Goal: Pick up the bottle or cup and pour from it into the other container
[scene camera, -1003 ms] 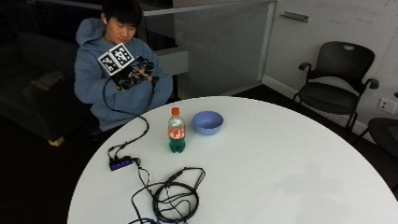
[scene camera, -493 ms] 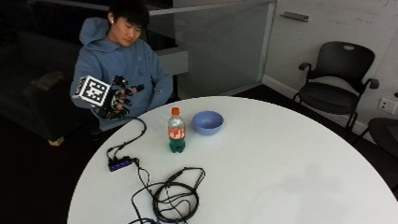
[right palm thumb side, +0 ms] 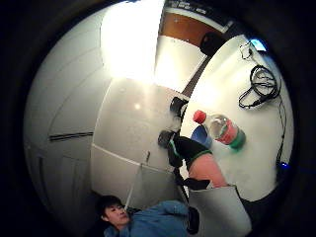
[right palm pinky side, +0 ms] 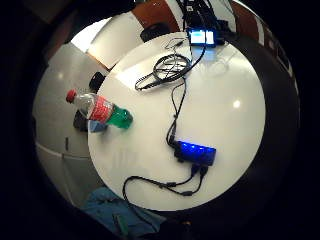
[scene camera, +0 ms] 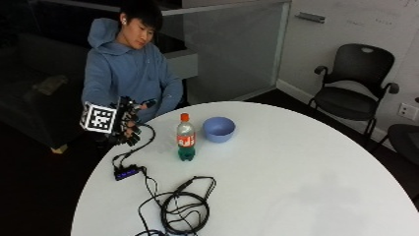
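Note:
A plastic bottle (scene camera: 185, 138) with a red cap, red label and green drink stands upright on the round white table (scene camera: 294, 187). A blue bowl (scene camera: 219, 129) sits just beside it, farther from my hand. My gloved right hand (scene camera: 130, 124) hovers over the table's edge, about a hand's width from the bottle, fingers relaxed and holding nothing. In the little finger side palm view the bottle (right palm pinky side: 100, 110) partly hides the bowl (right palm pinky side: 96, 126). In the thumb side palm view one finger (right palm thumb side: 196, 160) reaches toward the bottle (right palm thumb side: 222, 129) and bowl (right palm thumb side: 200, 134).
A small black hub (scene camera: 126, 172) with blue lights lies on the table below my hand, its cable running to a black cable coil (scene camera: 183, 206) near the front edge. Two black office chairs (scene camera: 353, 93) stand beyond the table's far right.
My right hand has come down from chest height to the table's edge, nearer the bottle. Bottle and bowl have not moved.

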